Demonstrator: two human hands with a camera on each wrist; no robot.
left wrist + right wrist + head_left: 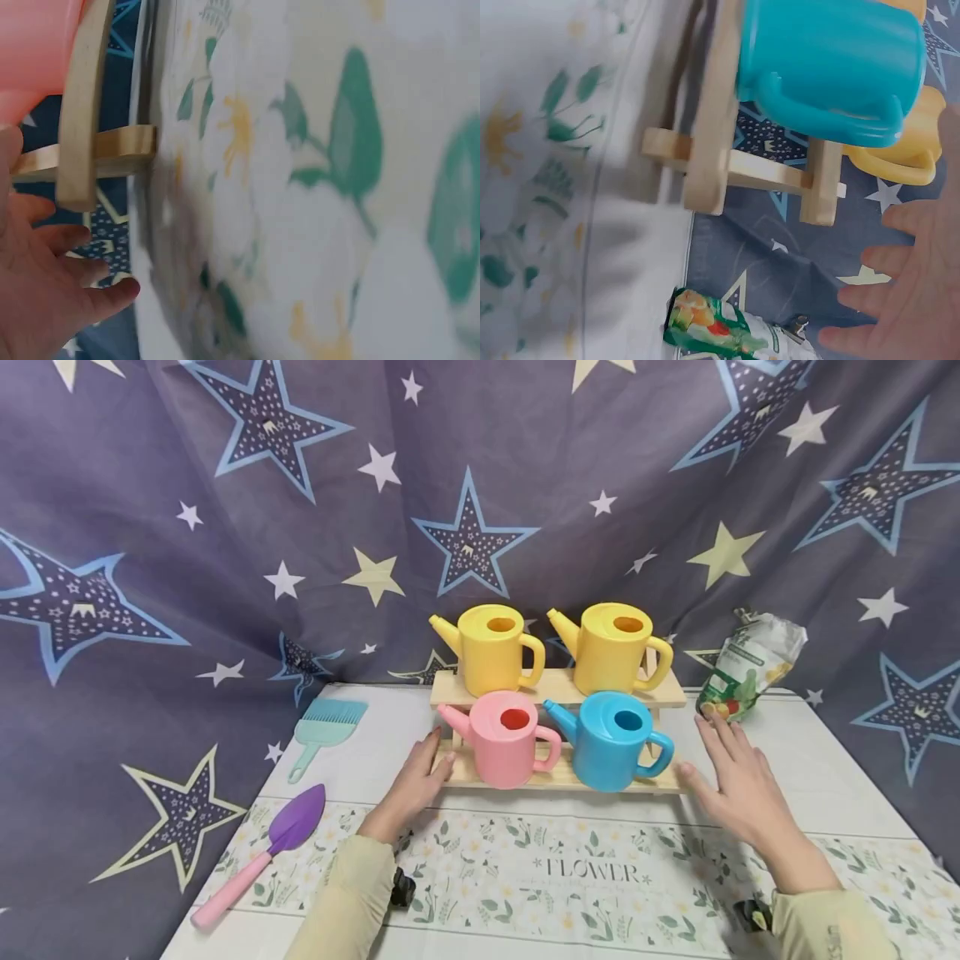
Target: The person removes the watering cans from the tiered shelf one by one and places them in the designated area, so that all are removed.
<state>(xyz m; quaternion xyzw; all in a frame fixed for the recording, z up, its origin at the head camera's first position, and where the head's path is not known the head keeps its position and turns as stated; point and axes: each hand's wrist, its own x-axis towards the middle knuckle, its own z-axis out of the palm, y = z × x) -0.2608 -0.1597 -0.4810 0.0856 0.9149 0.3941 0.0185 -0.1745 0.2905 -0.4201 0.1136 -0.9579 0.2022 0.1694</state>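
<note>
A two-step wooden stand (555, 777) carries small watering cans. A pink watering can (498, 747) and a blue watering can (611, 747) stand upright on the lower step. Two yellow ones, the left yellow watering can (491, 652) and the right yellow watering can (611, 652), are on the upper step. My left hand (412, 781) is at the stand's left end, fingers apart; whether it touches the wood I cannot tell. Off the right end, my right hand (742, 781) spreads its fingers with nothing in them. The left wrist view shows that hand (52, 285) beside the step's end.
At the left lie a mint-green dustpan-like brush (326, 731) and a purple trowel (296, 818) with a pink handle. A crumpled printed bag (750, 664) stands at the back right, beyond my right fingertips. A floral cloth (525, 893) covers the table before a star-patterned curtain (465, 435).
</note>
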